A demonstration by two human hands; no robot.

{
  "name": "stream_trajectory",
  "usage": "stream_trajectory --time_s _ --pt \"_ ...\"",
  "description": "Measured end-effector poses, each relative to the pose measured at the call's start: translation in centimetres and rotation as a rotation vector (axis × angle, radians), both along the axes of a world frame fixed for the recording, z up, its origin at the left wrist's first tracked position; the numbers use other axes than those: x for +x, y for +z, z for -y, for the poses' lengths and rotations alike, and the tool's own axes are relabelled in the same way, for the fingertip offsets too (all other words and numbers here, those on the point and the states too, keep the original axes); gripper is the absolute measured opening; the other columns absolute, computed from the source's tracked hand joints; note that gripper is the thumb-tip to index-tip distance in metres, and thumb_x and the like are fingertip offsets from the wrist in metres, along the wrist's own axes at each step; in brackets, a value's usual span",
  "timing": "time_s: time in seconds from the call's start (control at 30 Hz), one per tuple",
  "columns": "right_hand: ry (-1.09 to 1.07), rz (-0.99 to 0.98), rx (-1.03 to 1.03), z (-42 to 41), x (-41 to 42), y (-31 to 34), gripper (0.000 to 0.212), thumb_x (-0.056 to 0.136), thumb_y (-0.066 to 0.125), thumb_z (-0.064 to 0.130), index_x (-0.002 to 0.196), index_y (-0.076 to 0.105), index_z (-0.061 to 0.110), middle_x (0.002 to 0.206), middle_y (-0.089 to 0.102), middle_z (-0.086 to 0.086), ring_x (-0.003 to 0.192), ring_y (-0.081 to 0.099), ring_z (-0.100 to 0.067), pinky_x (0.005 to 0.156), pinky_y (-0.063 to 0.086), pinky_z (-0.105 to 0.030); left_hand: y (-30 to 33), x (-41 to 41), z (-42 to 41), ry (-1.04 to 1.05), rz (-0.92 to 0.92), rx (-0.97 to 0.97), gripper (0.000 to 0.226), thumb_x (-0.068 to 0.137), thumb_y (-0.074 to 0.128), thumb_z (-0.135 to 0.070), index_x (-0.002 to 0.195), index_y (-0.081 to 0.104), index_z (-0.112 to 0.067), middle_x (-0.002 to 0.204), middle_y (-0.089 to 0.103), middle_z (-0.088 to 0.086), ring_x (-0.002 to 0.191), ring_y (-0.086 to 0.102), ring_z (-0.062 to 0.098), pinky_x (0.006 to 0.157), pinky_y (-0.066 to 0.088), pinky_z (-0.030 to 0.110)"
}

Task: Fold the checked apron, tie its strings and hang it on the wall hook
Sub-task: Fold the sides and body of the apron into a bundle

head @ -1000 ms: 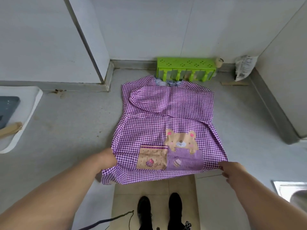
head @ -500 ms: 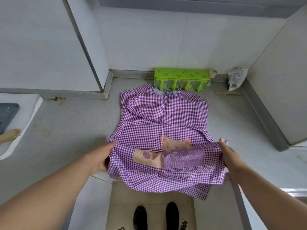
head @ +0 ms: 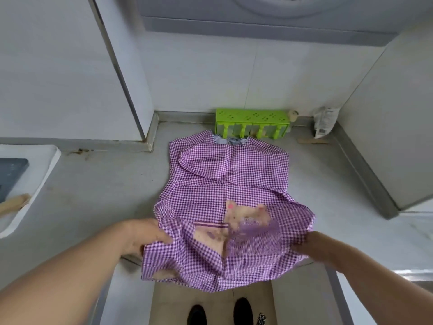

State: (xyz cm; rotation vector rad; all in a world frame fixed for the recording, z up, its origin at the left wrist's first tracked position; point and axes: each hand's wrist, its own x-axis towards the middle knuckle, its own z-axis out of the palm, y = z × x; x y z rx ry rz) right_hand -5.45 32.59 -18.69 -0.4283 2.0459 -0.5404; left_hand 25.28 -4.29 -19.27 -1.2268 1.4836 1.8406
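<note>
The purple checked apron (head: 230,181) lies on the grey counter (head: 98,198), its neck at the far end and a bear pocket patch near me. Its lower part is bunched and lifted off the counter, with the hem hanging over the front edge. My left hand (head: 143,234) grips the left side of the lower fabric. My right hand (head: 309,243) grips the right side, its fingers partly hidden under the cloth. The strings and the wall hook are out of sight.
A green plastic rack (head: 251,123) stands against the back wall just beyond the apron's neck. A crumpled packet (head: 324,121) leans in the right corner. A white board (head: 25,184) lies at the left. My shoes (head: 220,311) show on the floor below.
Both hands have drawn the apron's lower part up and inward, so the flat hem is now bunched and raised. The camera has tilted up, showing more wall.
</note>
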Motion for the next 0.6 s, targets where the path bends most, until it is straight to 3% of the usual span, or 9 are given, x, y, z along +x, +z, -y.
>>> stream_trajectory --time_s 0.07,0.13,0.2,0.27,0.33,0.4,0.47,0.53,0.6 --pt "0.043 -0.035 0.001 -0.1 0.6 0.2 0.091 0.060 0.085 0.072 0.115 0.072 0.001 0.119 0.072 -0.019 0.107 0.068 -0.027 0.104 0.052 -0.049 0.8 -0.3 0.0 -0.007 -0.052 -0.061 0.054 0.082 0.084 -0.006 0.132 0.066 -0.003 0.119 0.077 0.018 0.114 0.073 0.040 0.109 0.049 0.063" --pt "-0.289 0.090 -0.266 1.2 1.1 2.1 0.064 0.081 0.077 0.057 0.106 0.073 -0.003 0.108 0.075 -0.025 0.099 0.072 -0.034 0.099 0.054 -0.057 2.6 -1.5 0.0 0.173 -0.178 -0.081 0.037 0.089 0.077 -0.020 0.122 0.072 -0.003 0.120 0.077 0.018 0.112 0.072 0.036 0.113 0.046 0.058" --pt "-0.494 0.212 -0.388 2.2 0.8 4.0 0.050 0.102 0.051 0.050 0.107 0.074 0.006 0.105 0.078 -0.013 0.100 0.072 -0.028 0.098 0.052 -0.046 4.6 -2.1 0.3 0.327 -0.251 0.006 0.047 0.091 0.069 -0.048 0.120 0.075 -0.011 0.122 0.076 0.016 0.114 0.071 0.035 0.106 0.050 0.053" --pt "-0.329 0.208 -0.263 2.0 0.5 4.7 0.060 0.093 0.052 0.069 0.115 0.074 0.018 0.111 0.078 0.002 0.105 0.071 -0.017 0.100 0.047 -0.034 5.4 -1.6 0.4 0.220 -0.207 0.065 0.054 0.096 0.067 -0.053 0.132 0.070 -0.013 0.129 0.074 0.016 0.120 0.070 0.038 0.105 0.051 0.052" --pt "-0.100 0.072 -0.033 0.4 0.5 3.4 0.082 0.070 0.069 0.084 0.122 0.074 0.020 0.121 0.074 0.002 0.109 0.069 -0.016 0.105 0.049 -0.034 4.7 -0.8 0.5 0.069 -0.116 0.050 0.055 0.092 0.078 -0.030 0.140 0.062 -0.007 0.129 0.073 0.017 0.122 0.069 0.038 0.112 0.047 0.055" --pt "-0.048 -0.023 0.014 0.4 1.1 3.1 0.069 0.080 0.074 0.068 0.124 0.073 0.015 0.124 0.073 -0.004 0.112 0.069 -0.021 0.109 0.050 -0.042 4.8 -0.9 0.4 0.074 -0.092 -0.064 0.058 0.084 0.083 -0.019 0.136 0.064 -0.003 0.119 0.077 0.016 0.115 0.071 0.036 0.111 0.048 0.053" --pt "-0.275 0.054 -0.116 1.6 2.0 4.5 0.039 0.097 0.068 0.042 0.112 0.074 0.006 0.113 0.076 -0.015 0.106 0.072 -0.035 0.105 0.053 -0.053 6.1 -1.7 0.1 0.217 -0.143 -0.118 0.041 0.094 0.075 -0.028 0.124 0.071 -0.001 0.109 0.080 0.017 0.102 0.074 0.034 0.100 0.054 0.046" --pt "-0.637 0.192 -0.303 3.0 2.4 5.9 0.037 0.103 0.060 0.037 0.108 0.069 0.002 0.108 0.075 -0.021 0.102 0.071 -0.041 0.094 0.057 -0.057 6.5 -2.5 0.4 0.315 -0.145 -0.068 0.041 0.101 0.065 -0.040 0.110 0.077 -0.003 0.106 0.079 0.019 0.097 0.075 0.035 0.090 0.057 0.045" --pt "-0.655 0.234 -0.232 3.5 3.2 6.8 0.033 0.104 0.057 0.042 0.110 0.063 0.010 0.108 0.072 -0.014 0.101 0.069 -0.035 0.084 0.058 -0.048 6.2 -2.6 0.6 0.229 -0.026 -0.101 0.050 0.102 0.060 -0.051 0.112 0.075 -0.004 0.107 0.079 0.022 0.101 0.074 0.041 0.091 0.059 0.050"
